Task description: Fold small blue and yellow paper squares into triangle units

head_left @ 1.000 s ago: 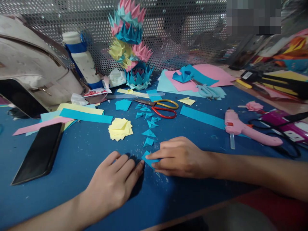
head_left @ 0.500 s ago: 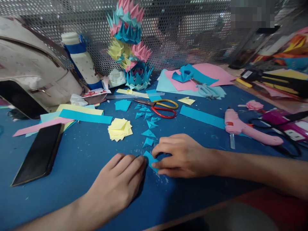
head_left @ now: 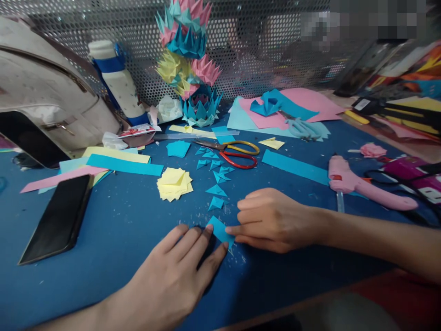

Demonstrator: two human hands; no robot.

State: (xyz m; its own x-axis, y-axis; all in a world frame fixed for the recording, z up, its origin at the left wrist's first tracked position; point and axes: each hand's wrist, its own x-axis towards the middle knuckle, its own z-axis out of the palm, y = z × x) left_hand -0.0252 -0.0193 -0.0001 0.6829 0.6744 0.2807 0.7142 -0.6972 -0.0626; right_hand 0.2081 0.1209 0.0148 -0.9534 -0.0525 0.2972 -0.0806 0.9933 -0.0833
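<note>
Pressing a small blue paper piece (head_left: pixel 220 231) flat at lower centre of the frame, the left hand (head_left: pixel 179 271) lies open with fingers extended; the right hand (head_left: pixel 272 219) pinches its edge. Several folded blue triangles (head_left: pixel 215 177) lie finished above; yellow squares (head_left: pixel 174 183) await folding.

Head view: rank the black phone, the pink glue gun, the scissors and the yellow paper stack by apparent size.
1. Pink glue gun and black phone: alike; the phone lies nearer, so unsure.
2. Scissors
3. Yellow paper stack
</note>
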